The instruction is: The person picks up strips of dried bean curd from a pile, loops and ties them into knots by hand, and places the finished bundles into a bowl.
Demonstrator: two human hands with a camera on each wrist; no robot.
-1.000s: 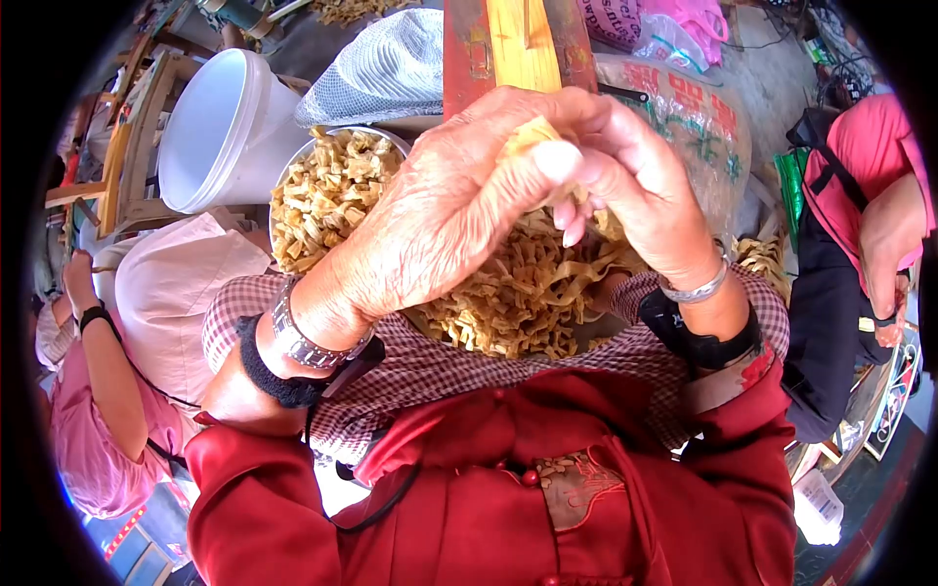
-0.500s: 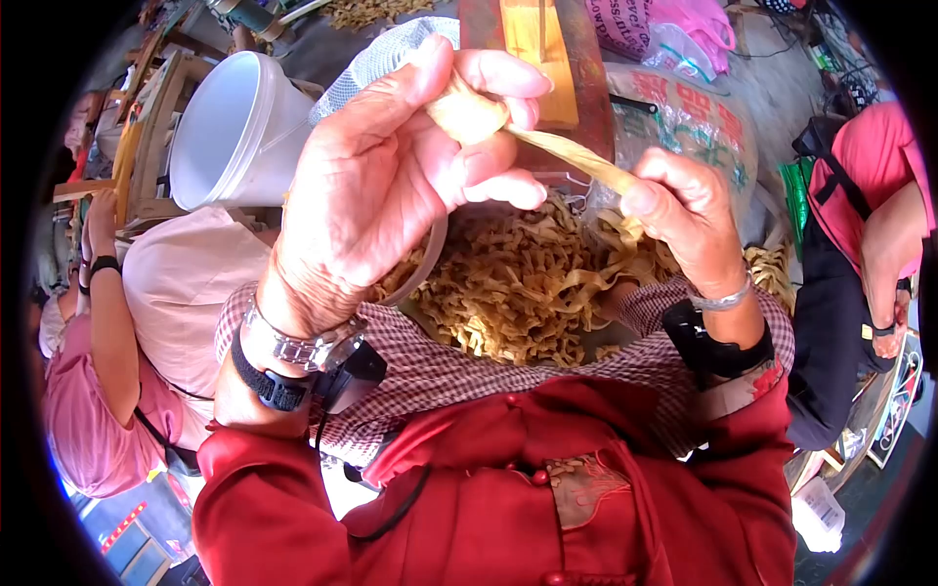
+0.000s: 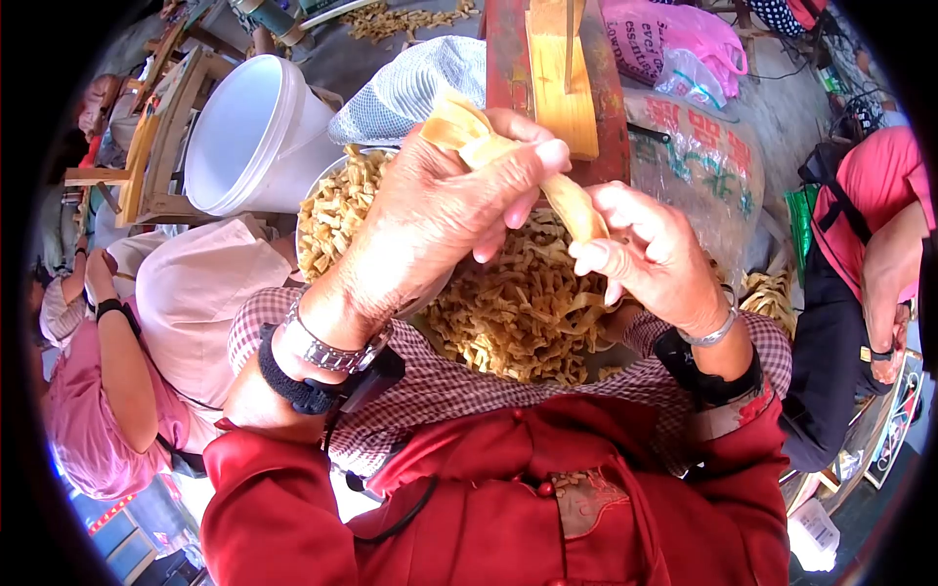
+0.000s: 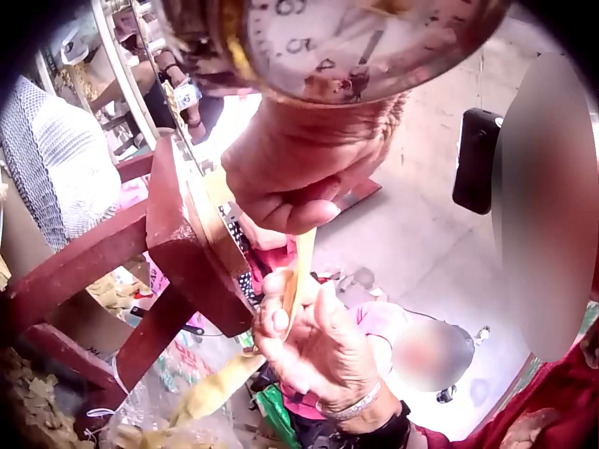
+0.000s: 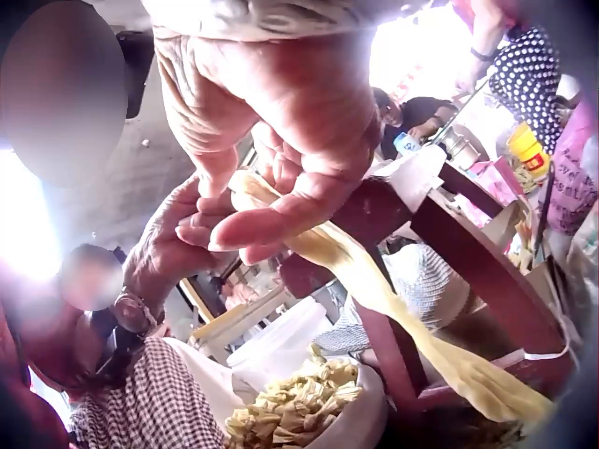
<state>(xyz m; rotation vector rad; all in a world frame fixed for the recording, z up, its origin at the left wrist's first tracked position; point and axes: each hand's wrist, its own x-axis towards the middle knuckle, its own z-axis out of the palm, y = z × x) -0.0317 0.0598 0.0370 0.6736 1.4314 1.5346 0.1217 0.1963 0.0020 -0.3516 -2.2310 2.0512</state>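
Observation:
A long yellow strip (image 3: 572, 205) runs between both hands above my lap. My left hand (image 3: 498, 151) grips its folded upper end (image 3: 459, 125), fingers curled round it. My right hand (image 3: 591, 244) pinches the strip just below, close beside the left. In the left wrist view the strip (image 4: 301, 267) hangs from the left hand (image 4: 290, 192) into the right hand (image 4: 314, 341). The right wrist view shows the right hand (image 5: 267, 220) curled on the strip (image 5: 374, 281), whose tail trails down to the right. A heap of loose strips (image 3: 508, 313) lies in my lap.
A metal bowl (image 3: 315, 186) of knotted yellow pieces sits left of the heap, beside a white bucket (image 3: 254, 132) and a grey hat (image 3: 420, 83). A red wooden frame (image 3: 557, 78) and a printed sack (image 3: 703, 166) stand ahead. People sit at both sides.
The hands pulled apart and stretched the strip, then came close again. The left hand has dropped lower and the strip's upper end is now folded in it.

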